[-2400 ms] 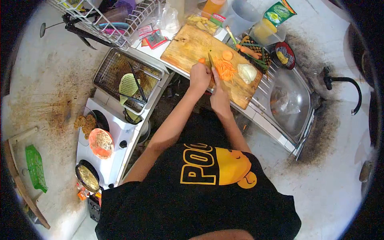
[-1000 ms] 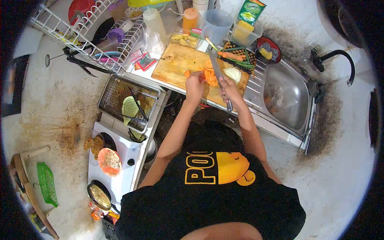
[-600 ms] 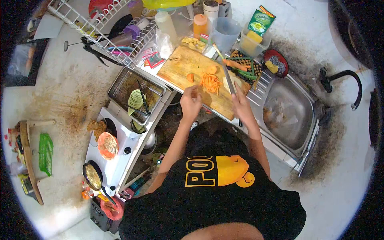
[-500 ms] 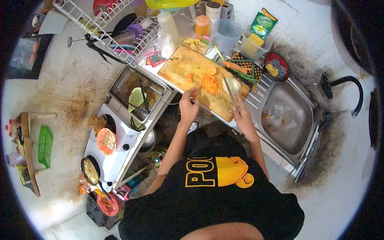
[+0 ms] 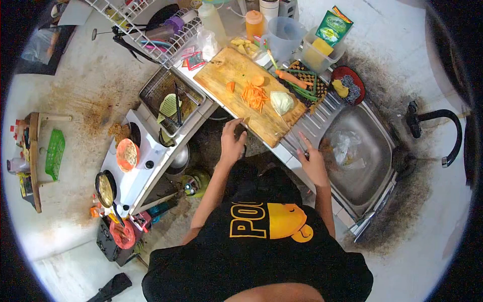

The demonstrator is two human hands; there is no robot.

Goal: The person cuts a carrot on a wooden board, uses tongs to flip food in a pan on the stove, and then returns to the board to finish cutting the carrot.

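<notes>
My left hand (image 5: 233, 143) is at the near edge of the wooden cutting board (image 5: 221, 70), fingers spread and loosely bent, with nothing in it. My right hand (image 5: 314, 166) is at the board's right corner, loosely round the dark handle of a knife (image 5: 291, 135), index finger stretched out. The blade points up and left over the board's corner. On the board lie a heap of shredded carrot (image 5: 254, 96), a carrot chunk (image 5: 230, 87), another cut carrot piece (image 5: 257, 80) and a pale cabbage piece (image 5: 282, 102).
Right of the board is a steel sink (image 5: 359, 176) with a plastic bag in it. Behind stand a clear jug (image 5: 283, 38), a sponge tub (image 5: 322, 58) and a whole carrot (image 5: 293, 79). To the left are a fryer basin (image 5: 151, 95) and a stove (image 5: 143, 171) with pans.
My right hand has lowered the knife away from the cabbage towards the board's right corner, its fingers loosening. My left hand has opened its fingers near the board edge. The view has shifted slightly.
</notes>
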